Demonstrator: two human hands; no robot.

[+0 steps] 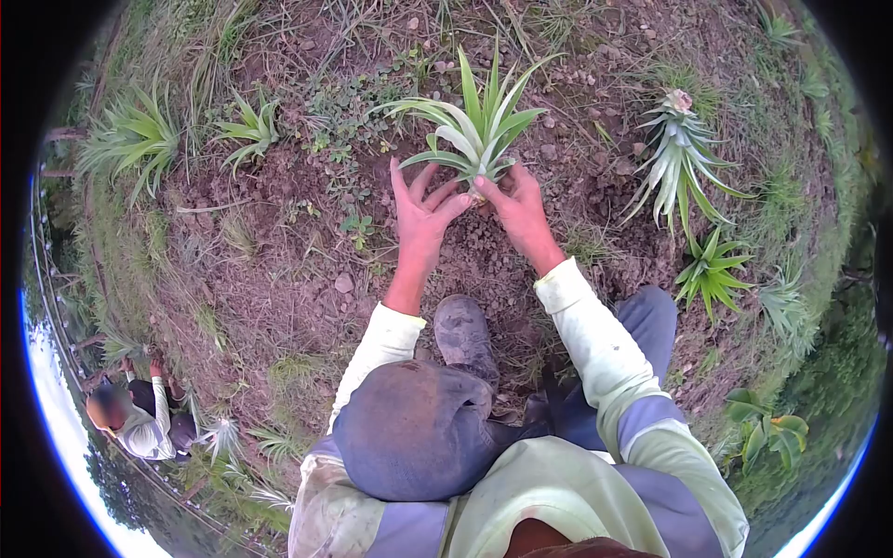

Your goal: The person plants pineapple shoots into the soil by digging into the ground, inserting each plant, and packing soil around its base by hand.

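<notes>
A young pineapple plant with long pale green leaves stands upright in the reddish soil in front of me. At the left of its base is my left hand, its fingers spread and curved beside the lower leaves. My right hand grips the base from the right, thumb across the front; some of its fingers are hidden behind the plant. Where the base meets the soil is partly covered by my hands and the leaves.
To the right, an uprooted-looking pineapple plant lies with its pinkish base upward, near a smaller green one. More pineapple plants grow at the left. Another person bends at the lower left. My boot is close below my hands.
</notes>
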